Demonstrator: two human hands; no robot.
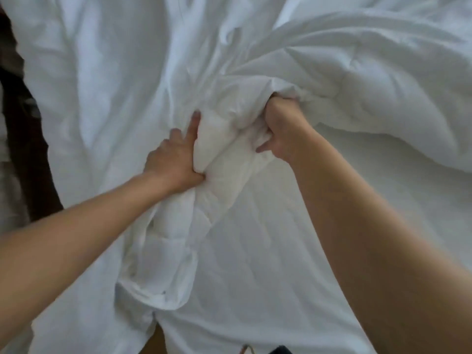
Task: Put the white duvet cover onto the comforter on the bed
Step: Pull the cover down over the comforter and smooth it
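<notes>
- The left hand (pixel 173 159) grips one side of a bunched roll of comforter (pixel 224 162), its forefinger stretched along the roll.
- The right hand (pixel 281 134), close by, is fisted on the roll's far end.
- The white duvet cover (pixel 102 72) lies wrinkled, spread flat to the left.

Two hands are in view, one left hand (pixel 173 159) and one right hand (pixel 283 134), along with two bare forearms, one left forearm (pixel 76 226) and one right forearm (pixel 357 226). The white bedding appears to be two pieces, though white on white makes the border hard to trace: one thin, creased duvet cover (pixel 102 85) and one puffy quilted comforter (pixel 383 103). One dark strip (pixel 28 149) runs down the left edge. At the bottom edge are one brown patch (pixel 158 338) and one small dark object (pixel 281 350), cut off by the frame.
</notes>
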